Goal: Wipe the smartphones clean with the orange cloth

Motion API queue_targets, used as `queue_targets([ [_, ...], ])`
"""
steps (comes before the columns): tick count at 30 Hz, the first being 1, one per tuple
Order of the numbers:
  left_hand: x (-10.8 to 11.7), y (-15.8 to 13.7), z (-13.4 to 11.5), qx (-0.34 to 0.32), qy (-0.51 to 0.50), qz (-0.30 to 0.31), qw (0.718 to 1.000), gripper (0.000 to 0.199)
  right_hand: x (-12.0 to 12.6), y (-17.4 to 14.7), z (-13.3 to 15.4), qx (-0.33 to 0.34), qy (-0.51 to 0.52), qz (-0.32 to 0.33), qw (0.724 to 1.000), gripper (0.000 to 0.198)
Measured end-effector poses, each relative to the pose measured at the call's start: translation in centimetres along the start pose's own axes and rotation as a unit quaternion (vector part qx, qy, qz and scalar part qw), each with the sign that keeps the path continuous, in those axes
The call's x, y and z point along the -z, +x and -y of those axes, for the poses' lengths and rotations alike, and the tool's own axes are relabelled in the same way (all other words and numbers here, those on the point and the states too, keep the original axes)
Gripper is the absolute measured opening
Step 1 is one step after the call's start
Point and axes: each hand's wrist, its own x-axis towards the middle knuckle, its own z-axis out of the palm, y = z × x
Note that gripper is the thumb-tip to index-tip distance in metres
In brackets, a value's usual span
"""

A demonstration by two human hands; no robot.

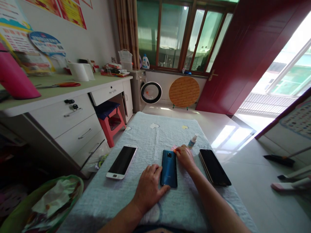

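A blue smartphone (169, 171) lies back up on the cloth-covered table, its dark camera square near the far end. My left hand (148, 183) grips it, fingers along the left edge and thumb at the near edge. My right hand (186, 158) is closed at the phone's upper right corner, pinching a small orange and pink piece (174, 149) that looks like cloth; most of it is hidden by the fingers. Just beyond that hand stands a small spray bottle (192, 141) with a white cap. A white smartphone (122, 161) lies screen up to the left.
Stacked dark phones (215, 167) lie at the table's right edge. A pale blue quilted cloth (155, 132) covers the table. At lower left is a green waste bin (81, 186) with crumpled paper. A desk (73, 119), a red stool (110, 127) and an open-doored washing machine (139, 84) stand beyond.
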Motion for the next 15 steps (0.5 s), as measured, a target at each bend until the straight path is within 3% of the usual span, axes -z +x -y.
queue_targets([
  [5, 0.0, 0.0, 0.0, 0.007, 0.004, 0.002, 1.0, 0.053, 0.1, -1.2, 0.3, -0.014, -0.017, 0.006, 1.0, 0.019],
  [15, -0.2, 0.0, 0.1, 0.003, 0.018, 0.01, 1.0, 0.051, 1.3, -8.1, 1.9, -0.015, 0.005, 0.056, 0.998, 0.018],
])
